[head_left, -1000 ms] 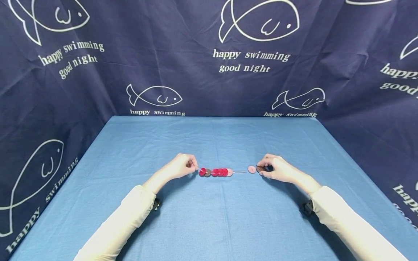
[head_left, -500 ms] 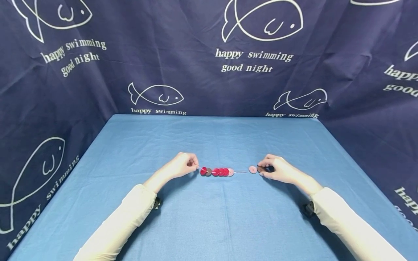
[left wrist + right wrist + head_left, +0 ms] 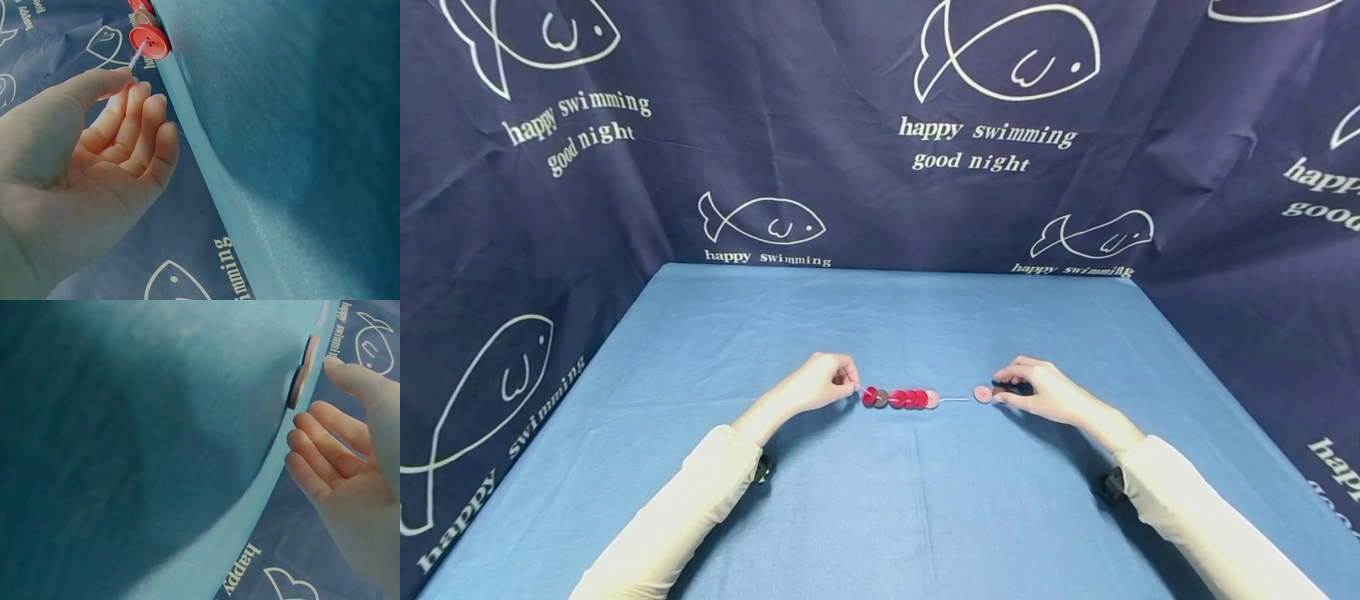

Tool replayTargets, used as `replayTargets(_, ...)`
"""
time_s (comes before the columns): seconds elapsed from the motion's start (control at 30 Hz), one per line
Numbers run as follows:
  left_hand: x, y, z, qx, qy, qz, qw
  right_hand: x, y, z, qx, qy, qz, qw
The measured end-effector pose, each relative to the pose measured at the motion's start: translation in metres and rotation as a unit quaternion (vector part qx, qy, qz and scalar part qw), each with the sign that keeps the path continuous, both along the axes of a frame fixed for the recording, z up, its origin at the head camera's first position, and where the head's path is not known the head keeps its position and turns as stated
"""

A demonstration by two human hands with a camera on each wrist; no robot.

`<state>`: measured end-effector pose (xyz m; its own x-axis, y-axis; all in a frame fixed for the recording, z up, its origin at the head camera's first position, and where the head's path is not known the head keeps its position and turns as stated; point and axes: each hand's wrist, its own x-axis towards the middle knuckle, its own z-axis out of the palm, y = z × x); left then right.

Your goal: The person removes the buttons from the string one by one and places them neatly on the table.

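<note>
Mid-frame we see threaded red, brown and pink buttons (image 3: 911,399), practically unmoved, left hand (image 3: 822,382) pinching their string (image 3: 955,400), right hand (image 3: 1043,390) holding thumb and fingers apart

Blue tablecloth (image 3: 880,500) is lying open near and far of the threaded buttons (image 3: 897,399); pale cord (image 3: 955,400) is crossing the gap rightward. Loose pink button (image 3: 982,394), brown button (image 3: 298,387), right hand (image 3: 1041,390): are obstructing the right. Left hand (image 3: 825,382): is blocking the left end.
</note>
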<state>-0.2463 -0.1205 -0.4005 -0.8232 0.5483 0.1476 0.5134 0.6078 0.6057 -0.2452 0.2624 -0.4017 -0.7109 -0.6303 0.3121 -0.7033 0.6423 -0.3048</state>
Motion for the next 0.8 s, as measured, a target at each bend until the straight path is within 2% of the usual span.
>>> replayTargets(0.3, -0.001, 0.000, 0.000, -0.002, 0.009, 0.002, 1.0000, 0.002, -0.010, 0.011, -0.012, -0.005, -0.010, 1.000)
replayTargets(0.6, -0.001, 0.000, -0.001, -0.008, 0.002, 0.006, 0.9999, 0.001, -0.024, 0.012, -0.001, 0.000, -0.009, 1.000)
replayTargets(0.8, -0.001, 0.000, -0.001, -0.009, 0.001, 0.005, 0.9999, -0.003, -0.033, 0.012, -0.003, 0.017, 0.012, 1.000)
